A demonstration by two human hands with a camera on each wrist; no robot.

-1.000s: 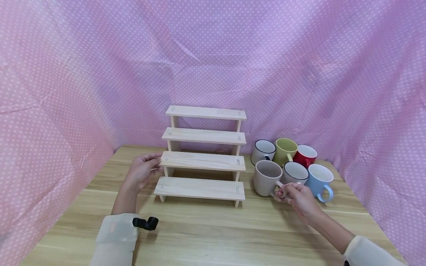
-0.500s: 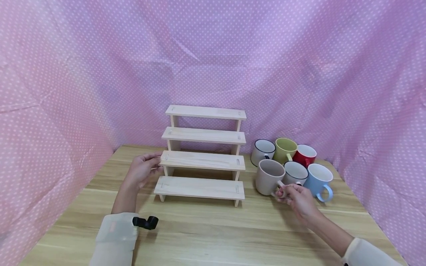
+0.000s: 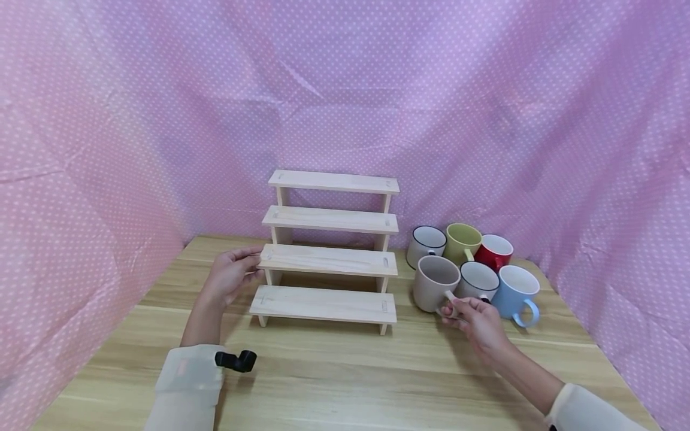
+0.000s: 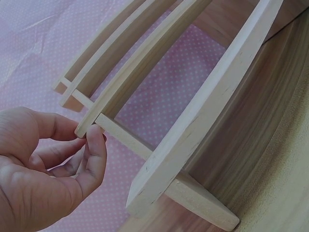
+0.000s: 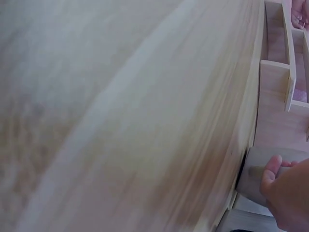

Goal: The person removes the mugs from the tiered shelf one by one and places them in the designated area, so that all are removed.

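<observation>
A pale wooden four-step display stand (image 3: 326, 305) stands on the table, its steps rising toward the back. My left hand (image 3: 232, 276) pinches the left end of its second step from the bottom; in the left wrist view the thumb and index finger (image 4: 58, 128) meet at that board's end. To the right of the stand, my right hand (image 3: 480, 323) grips the handle of a taupe mug (image 3: 428, 290), which is upright. The right wrist view shows the mug (image 5: 248, 181) partly covered by the hand.
Behind and beside the taupe mug stand two black-rimmed white mugs (image 3: 426, 254), a yellow-green mug (image 3: 458, 250), a red mug (image 3: 487, 258) and a light blue mug (image 3: 507, 299). A pink dotted cloth (image 3: 339, 108) hangs around the wood-grain table (image 3: 345, 383).
The taupe mug shifted slightly right, then slightly back and left, with my right hand still on its handle. My left hand and the stand look almost unmoved.
</observation>
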